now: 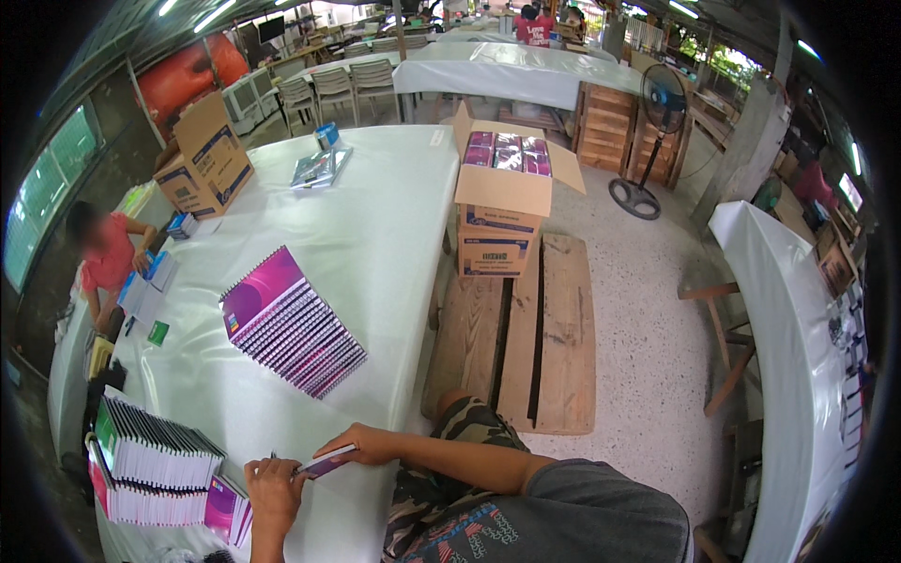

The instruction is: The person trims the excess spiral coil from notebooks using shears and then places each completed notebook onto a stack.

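Observation:
A thin purple spiral notebook [330, 459] is held over the near edge of the table. My right hand [368, 444] grips its far right end. My left hand [273, 490] closes on the opposite end, beside the spiral; its fingertips are partly hidden. Just left of that hand, purple notebooks [223, 509] lean against a packed row of black-spiral notebooks [155, 446] standing on edge. Farther out, a fanned row of purple spiral notebooks [296, 324] overlaps across the table, the top cover showing.
The white-covered table [385, 216] carries an open carton [208, 164] at its far left. Across from me a person [108, 253] handles small blue boxes. To the right, stacked cartons [497, 220] of wrapped purple packs stand on a wooden bench [563, 328]. A fan [648, 141] stands beyond.

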A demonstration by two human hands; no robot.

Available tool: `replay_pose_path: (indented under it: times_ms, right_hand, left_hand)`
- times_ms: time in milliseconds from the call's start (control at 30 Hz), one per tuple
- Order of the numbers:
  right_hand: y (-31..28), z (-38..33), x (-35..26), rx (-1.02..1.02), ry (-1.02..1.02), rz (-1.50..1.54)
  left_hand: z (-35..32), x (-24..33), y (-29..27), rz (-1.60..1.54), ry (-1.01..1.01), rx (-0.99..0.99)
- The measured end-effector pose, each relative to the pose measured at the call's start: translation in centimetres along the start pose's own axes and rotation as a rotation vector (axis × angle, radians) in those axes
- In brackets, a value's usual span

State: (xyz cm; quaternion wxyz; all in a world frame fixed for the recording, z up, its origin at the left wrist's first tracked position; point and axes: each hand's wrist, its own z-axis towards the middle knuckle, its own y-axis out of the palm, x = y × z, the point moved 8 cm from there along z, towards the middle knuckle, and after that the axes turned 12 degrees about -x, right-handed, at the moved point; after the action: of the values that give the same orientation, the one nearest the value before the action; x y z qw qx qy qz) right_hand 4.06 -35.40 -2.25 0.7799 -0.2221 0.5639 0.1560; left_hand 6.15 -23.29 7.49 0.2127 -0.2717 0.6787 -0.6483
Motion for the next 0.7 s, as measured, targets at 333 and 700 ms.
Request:
replay_pose_path:
  times_ms: [333, 700]
  right_hand:
    - [2.2, -0.6, -1.1, 0.077, -0.055, -0.030]
    - [3.3, -2.4, -6.1, 0.121, -0.143, -0.407]
  left_hand:
    - [-2.9, -1.5, 7.2, -0.034, -0.152, 0.359]
    - [-4.4, -1.7, 8.5, 0.043, -0.063, 0.621]
